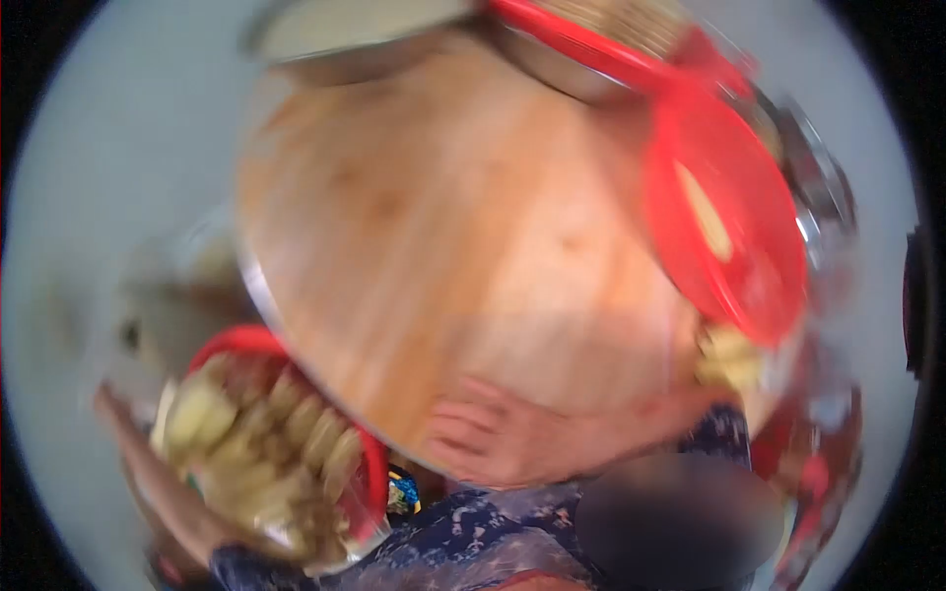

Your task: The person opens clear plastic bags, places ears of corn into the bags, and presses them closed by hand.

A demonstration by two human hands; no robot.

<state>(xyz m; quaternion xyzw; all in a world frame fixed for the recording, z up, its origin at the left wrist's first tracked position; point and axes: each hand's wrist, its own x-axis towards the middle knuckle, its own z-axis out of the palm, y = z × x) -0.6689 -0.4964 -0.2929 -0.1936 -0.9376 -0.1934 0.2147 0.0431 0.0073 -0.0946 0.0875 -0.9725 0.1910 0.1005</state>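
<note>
My right hand (478, 428) lies at the near edge of a round wooden board or tabletop (424, 217), its fingers stretched out and apart and nothing seen in them. My left arm reaches to the far left, past a red basin (372, 473). At its end my left hand (108, 399) is small and smeared, so its fingers cannot be made out. Pale yellow chunks and slices of food (266, 433) fill the red basin, blurred by motion. At the right edge of the board, a red bowl (759, 227) tilts, with a long pale piece (705, 212) inside.
A round metal pan (355, 34) with a whitish surface stands at the far edge. Beside it, a red-rimmed container (581, 44) holds pale strips. Yellow pieces (727, 355) lie below the red bowl. Metal ware (818, 167) stands at the far right.
</note>
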